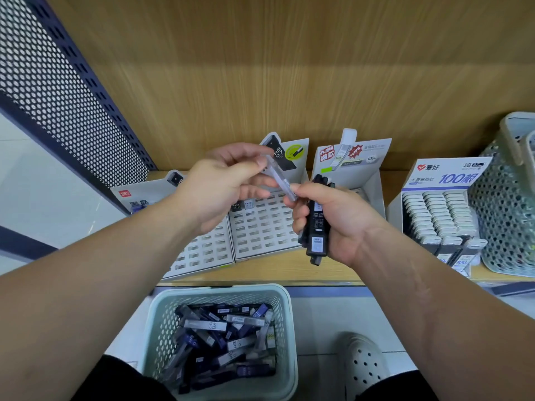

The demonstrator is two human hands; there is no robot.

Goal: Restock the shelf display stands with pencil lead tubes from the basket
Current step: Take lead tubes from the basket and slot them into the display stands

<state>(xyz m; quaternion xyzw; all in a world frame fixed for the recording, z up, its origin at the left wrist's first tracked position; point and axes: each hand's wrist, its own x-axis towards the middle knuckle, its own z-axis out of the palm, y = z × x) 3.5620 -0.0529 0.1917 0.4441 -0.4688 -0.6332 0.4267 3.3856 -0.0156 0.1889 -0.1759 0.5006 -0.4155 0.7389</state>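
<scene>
Left hand (220, 186) grip pinches one clear lead tube (282, 180), apparently singled out for slotting. My right hand (338, 224) grip clenches a bundle of dark tubes (317, 227) as reserve, over the display stand (260, 230); the basket (220, 292) below holds more.

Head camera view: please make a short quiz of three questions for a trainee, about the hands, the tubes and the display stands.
1. True or false: the right hand grips a bundle of black lead tubes.
2. Which display stand looks full of tubes? A: the leftmost. B: the second from the left. C: the rightmost stand.
3. Which hand pinches the clear tube at its upper end?
Key: 1 true; 2 C; 3 the left hand.
</scene>
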